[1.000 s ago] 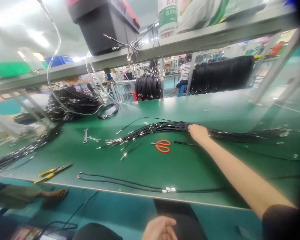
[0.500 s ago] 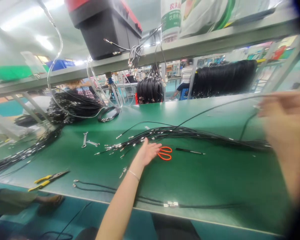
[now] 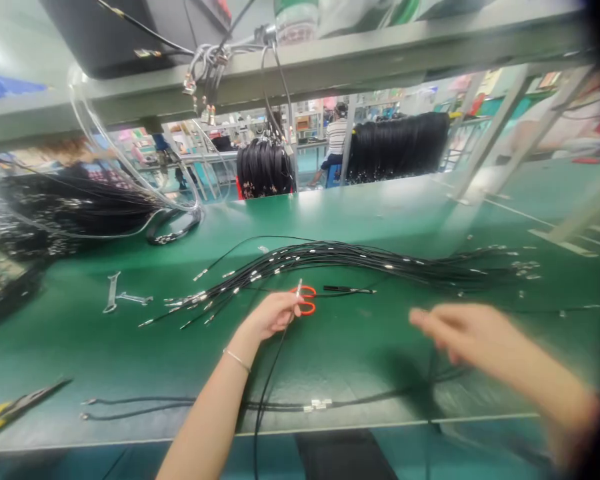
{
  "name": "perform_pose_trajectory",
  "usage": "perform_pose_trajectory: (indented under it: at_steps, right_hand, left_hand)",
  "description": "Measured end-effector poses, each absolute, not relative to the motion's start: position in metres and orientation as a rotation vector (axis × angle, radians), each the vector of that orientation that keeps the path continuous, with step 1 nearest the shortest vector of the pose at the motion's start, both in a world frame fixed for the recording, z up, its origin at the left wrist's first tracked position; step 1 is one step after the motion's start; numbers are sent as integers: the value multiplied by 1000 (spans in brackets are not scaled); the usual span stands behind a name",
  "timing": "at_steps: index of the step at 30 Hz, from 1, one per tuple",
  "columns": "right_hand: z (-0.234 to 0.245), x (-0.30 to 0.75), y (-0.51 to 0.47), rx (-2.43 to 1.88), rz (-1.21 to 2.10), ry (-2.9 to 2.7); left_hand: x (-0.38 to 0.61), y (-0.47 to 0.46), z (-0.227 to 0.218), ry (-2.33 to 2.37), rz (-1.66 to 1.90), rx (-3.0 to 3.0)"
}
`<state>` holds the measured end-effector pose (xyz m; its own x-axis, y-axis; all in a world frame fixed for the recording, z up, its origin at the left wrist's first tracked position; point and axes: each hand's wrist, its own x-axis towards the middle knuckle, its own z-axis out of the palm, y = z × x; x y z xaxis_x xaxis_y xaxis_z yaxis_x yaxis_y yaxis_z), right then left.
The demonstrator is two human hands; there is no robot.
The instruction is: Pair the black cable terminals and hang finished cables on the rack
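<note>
1. You work at a long green-topped workbench (image 3: 410,220) under a grey metal shelf (image 3: 360,60). Coils of black cable (image 3: 264,170) hang beyond the bench's far edge, and a co-worker in a striped shirt (image 3: 336,130) sits well off toward the far right.
2. A loose bundle of black terminated wires (image 3: 340,257) lies across the middle of the bench, its metal tips fanned out at the left end.
3. Your left hand (image 3: 270,317) sits near the bundle, just beside the orange-handled scissors (image 3: 306,300). Its forearm comes in from the near left, with a thin bracelet (image 3: 237,360) at the wrist.
4. That hand holds a narrow pinch on a single black wire (image 3: 269,393), which drops over the bench's near edge. A metal tip (image 3: 299,285) seems to show above your fingers. A pinch this close to the tip looks steady; keep the wire clear of the scissors.
5. Your right hand (image 3: 460,330) is blurred above the bench, nearer than the bundle. You can't tell from this view whether it holds anything.
6. Nearby lie a black pen-like tool (image 3: 347,289), two spanners (image 3: 111,293) at left and yellow-handled pliers (image 3: 15,408) at near left.
</note>
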<state>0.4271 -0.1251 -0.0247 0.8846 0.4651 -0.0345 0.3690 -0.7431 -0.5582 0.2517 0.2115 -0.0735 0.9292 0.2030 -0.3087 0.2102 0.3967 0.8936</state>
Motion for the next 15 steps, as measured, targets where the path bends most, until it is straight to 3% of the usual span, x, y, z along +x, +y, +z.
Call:
perform_pose_trajectory:
  at_steps: [5,10,15]
  right_hand:
    - [-47,483,-133,-2649,483,-253]
    - [-59,465,-110,-2336,620,-515]
    - [-34,417,-50,-1801,813,-839]
  left_hand:
    - [243,205,-61,287,-14,1239]
    - [240,201,-56,268,132,1239]
    - [242,205,-61,267,250,1265]
